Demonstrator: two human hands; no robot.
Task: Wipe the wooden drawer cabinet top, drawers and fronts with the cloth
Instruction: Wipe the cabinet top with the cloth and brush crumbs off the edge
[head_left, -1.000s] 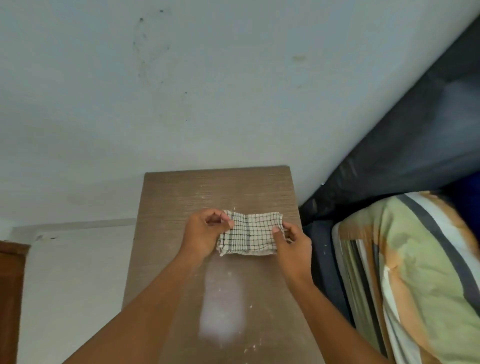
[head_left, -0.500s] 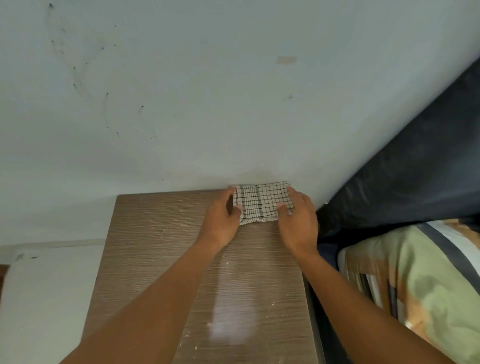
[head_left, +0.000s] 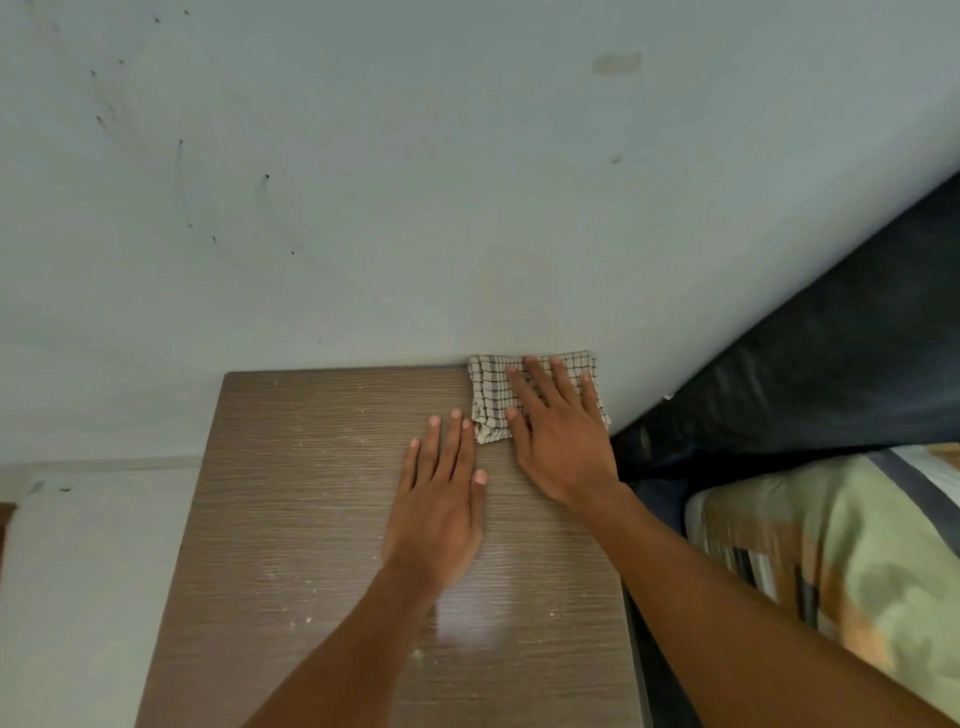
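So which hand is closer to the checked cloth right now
The right. The right hand lies flat on top of the checked cloth, pressing it into the far right corner of the cabinet top. The left hand rests flat on the wood just beside the cloth's near-left corner, fingertips almost at its edge.

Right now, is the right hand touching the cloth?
Touching. The head view shows the right hand lying flat on the checked cloth, fingers spread over it.

A pale, scuffed wall (head_left: 415, 182) is seen behind; a dark headboard (head_left: 831, 364) and striped bedding (head_left: 857, 545) are glimpsed right.
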